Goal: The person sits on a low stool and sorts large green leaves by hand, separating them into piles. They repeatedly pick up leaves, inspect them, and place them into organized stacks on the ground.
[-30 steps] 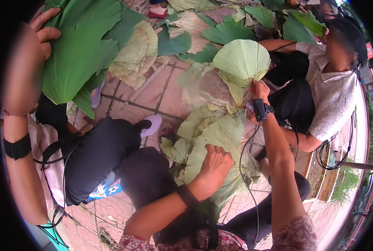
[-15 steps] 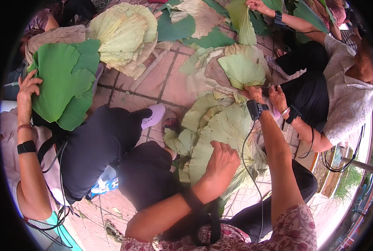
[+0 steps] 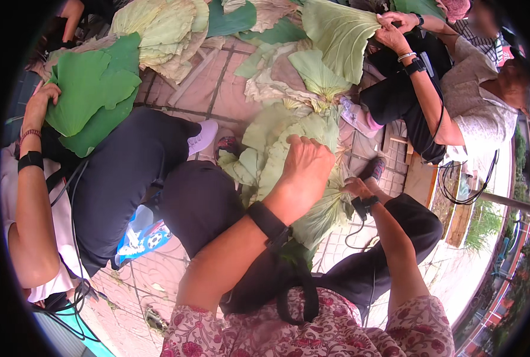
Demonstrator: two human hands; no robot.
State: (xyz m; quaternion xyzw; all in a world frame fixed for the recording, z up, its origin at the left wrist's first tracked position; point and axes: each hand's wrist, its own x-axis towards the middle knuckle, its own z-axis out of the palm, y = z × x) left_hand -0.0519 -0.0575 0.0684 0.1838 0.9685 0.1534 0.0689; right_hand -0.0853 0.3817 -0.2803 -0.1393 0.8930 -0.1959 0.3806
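Note:
Between my knees lies a pile of pale yellow-green dried lotus leaves, overlapping and wrinkled. My left hand is closed above the middle of the pile; its fingertips are turned down, so whatever they hold is hidden. At the right of the pile, my right hand grips the gathered base of a pale lotus leaf, whose ribs fan out toward the left. Black bands circle both my wrists, and a cable hangs from the right one.
At left, a person's hand holds green leaves. Across at right, another person's hands hold up a large pale leaf. More stacked leaves lie far left. A blue bag lies beside my left knee.
My right hand has come back from the far leaves to the near pile's right edge. My left hand has moved farther away and curled more. The person opposite has raised a large leaf.

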